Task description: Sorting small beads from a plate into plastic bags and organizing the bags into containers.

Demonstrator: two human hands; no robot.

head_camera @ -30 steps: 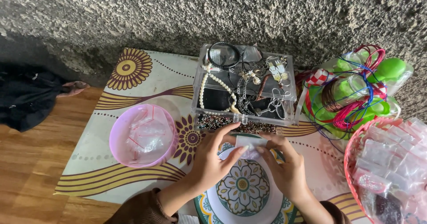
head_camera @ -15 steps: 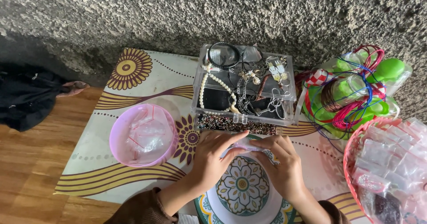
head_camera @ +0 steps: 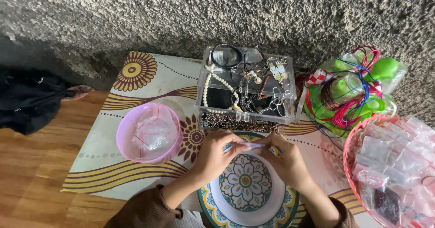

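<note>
My left hand [head_camera: 217, 153] and my right hand [head_camera: 285, 159] meet above a patterned plate [head_camera: 244, 182], together pinching a small clear plastic bag [head_camera: 248, 144] between the fingertips. The bag is mostly hidden by the fingers and its contents cannot be made out. Just beyond the hands stands a clear plastic jewellery box [head_camera: 247, 90] with a pearl string, chains and dark bangles on top, and small dark beads in its lower drawer [head_camera: 240, 123].
A pink bowl [head_camera: 149, 134] with empty clear bags sits to the left on the patterned mat [head_camera: 113, 164]. A red basket [head_camera: 392, 169] of small bags is at right. Green containers with coloured cords [head_camera: 353, 92] lie behind it. A rough wall [head_camera: 226, 15] rises at the back.
Both hands have dropped slightly toward the plate and closed in on the small bag, which was more visible a second ago.
</note>
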